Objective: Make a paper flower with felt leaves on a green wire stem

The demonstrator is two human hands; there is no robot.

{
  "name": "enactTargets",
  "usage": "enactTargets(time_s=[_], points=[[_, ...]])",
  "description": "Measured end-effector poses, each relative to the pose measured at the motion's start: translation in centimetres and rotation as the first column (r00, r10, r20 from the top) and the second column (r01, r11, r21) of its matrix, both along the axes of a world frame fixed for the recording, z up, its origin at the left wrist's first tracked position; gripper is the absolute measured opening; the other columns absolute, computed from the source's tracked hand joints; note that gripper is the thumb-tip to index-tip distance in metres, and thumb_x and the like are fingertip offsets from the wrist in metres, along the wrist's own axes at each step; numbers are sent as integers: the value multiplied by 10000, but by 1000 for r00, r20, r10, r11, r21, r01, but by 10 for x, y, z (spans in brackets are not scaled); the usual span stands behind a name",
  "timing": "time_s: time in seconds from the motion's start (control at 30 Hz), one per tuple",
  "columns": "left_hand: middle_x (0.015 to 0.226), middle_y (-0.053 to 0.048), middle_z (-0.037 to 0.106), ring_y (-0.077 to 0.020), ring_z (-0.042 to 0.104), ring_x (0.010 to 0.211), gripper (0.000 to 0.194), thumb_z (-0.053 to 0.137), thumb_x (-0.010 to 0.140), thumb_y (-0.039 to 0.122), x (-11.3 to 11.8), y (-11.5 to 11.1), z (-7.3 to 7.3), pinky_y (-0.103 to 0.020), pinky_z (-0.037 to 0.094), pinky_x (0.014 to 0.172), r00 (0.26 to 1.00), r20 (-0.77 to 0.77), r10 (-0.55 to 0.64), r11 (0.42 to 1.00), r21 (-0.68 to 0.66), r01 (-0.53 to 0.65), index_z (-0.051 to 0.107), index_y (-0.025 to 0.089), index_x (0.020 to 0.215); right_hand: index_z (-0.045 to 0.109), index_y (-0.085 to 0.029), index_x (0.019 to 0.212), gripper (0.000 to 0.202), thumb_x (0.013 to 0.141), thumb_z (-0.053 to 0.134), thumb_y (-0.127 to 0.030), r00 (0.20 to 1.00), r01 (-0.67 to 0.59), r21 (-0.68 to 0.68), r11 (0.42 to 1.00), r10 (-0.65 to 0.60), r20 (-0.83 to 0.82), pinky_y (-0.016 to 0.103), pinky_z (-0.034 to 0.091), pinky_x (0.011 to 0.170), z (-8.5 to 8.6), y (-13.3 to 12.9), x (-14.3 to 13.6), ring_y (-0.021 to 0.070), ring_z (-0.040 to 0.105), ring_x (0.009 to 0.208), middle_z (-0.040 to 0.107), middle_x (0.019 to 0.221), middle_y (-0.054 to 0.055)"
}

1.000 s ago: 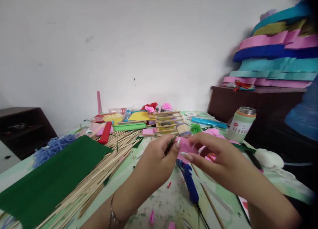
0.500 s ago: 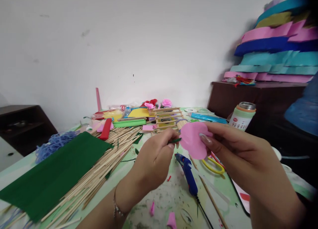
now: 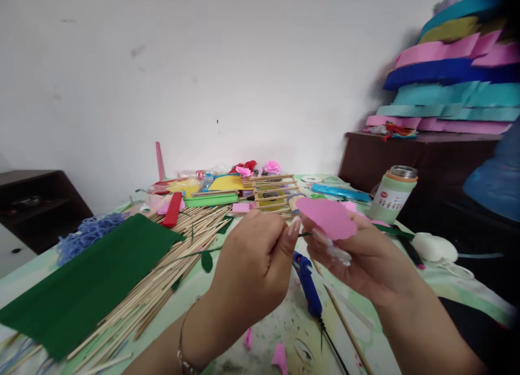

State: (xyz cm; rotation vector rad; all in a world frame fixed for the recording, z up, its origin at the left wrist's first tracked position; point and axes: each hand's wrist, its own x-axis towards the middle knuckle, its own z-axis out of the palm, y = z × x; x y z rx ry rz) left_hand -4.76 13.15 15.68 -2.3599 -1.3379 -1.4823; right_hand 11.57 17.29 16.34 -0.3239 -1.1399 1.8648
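Observation:
My left hand is closed around a thin green flower stem, its thumb and forefinger pinching near the tip. A small green leaf on the stem sticks out to the left of the fist. My right hand grips a round pink paper petal between thumb and fingers. The petal lies tilted, nearly flat, right beside the stem tip; whether the two touch I cannot tell. Below the hands, on the table, rests a blue glue gun with a black cord.
Thin wooden sticks and a green paper sheet cover the left side. A bamboo frame and pink paper flowers are at the back. To the right stand a bottle and a white rounded object. Pink scraps lie in front.
The petal has tipped from facing me to nearly flat. My right hand has rolled so its palm faces up more. The stem's leaf now shows left of my left fist.

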Motion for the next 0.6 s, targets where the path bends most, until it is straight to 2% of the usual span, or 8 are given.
enactTargets(time_s=[0.13,0.33,0.47,0.6], points=[[609,35,402,-123,379,588,350,398,987,247,-1,-2,1,-290,279,562,996,85,25,1000,-21,-23,337,204,645,730,-153,816,183,645,787,-121,991,-125,-48,991,122,-57,116,364,435,-7,0,-11,25,403,458,569,579,-28],[544,57,341,-96,340,503,392,401,991,280,-3,-6,5,-257,264,494,990,128,56,995,-87,-45,330,200,614,709,-147,743,124,644,769,-103,991,-124,-101,987,118,-63,117,374,459,-9,3,-14,36,401,488,537,569,-29],[511,62,321,-87,326,468,423,401,991,310,-2,-9,6,-243,249,460,992,97,79,990,-122,-67,329,196,590,705,-141,731,81,668,744,-106,992,-120,-99,988,115,-56,116,361,458,-11,3,-17,26,353,467,527,565,-31],[486,61,317,-84,305,444,442,397,987,316,-2,-12,7,-245,217,434,991,57,122,986,-122,-115,298,196,573,728,-136,750,114,646,752,-95,992,-108,-89,990,101,-73,112,373,458,-11,3,-18,19,367,460,549,573,-28]])
